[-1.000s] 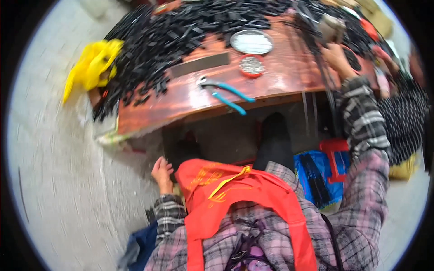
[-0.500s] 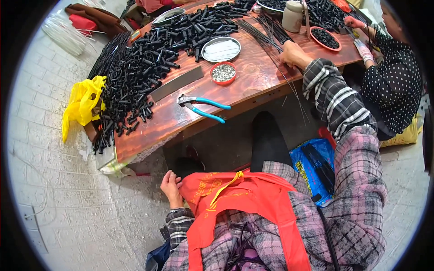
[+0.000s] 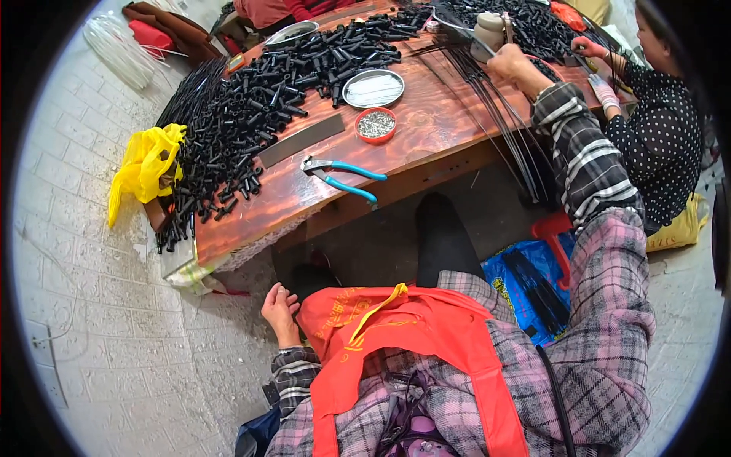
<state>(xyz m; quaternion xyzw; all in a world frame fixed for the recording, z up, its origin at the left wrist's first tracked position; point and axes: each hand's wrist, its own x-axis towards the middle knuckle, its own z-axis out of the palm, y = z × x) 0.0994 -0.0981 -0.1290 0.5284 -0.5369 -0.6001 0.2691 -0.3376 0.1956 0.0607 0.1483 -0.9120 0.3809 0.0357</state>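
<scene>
My right hand (image 3: 519, 70) reaches over the far right part of the wooden table (image 3: 426, 126), closed on a thin pale metal rod (image 3: 454, 27) that slants up and left from the fingers. Below and left of that hand, a bundle of long thin dark rods (image 3: 499, 107) lies across the table and hangs over its front edge. Beside my lap at the lower left, my left hand (image 3: 282, 312) is held low with loosely bent fingers and nothing visible in it. Blue-handled pliers (image 3: 343, 171) rest near the front edge with jaws to the left.
A heap of black tubular parts (image 3: 251, 107) covers the left and back. A steel dish of white sticks (image 3: 373, 89), a red bowl of small metal bits (image 3: 375, 126), a flat metal bar (image 3: 303, 140) and a beige jar (image 3: 489, 35) stand nearby. A co-worker (image 3: 659, 137) sits at right.
My right hand has moved up and right from the dark rods and now grips the pale metal rod. More of the dark rods hang over the front edge. The left hand has hardly moved.
</scene>
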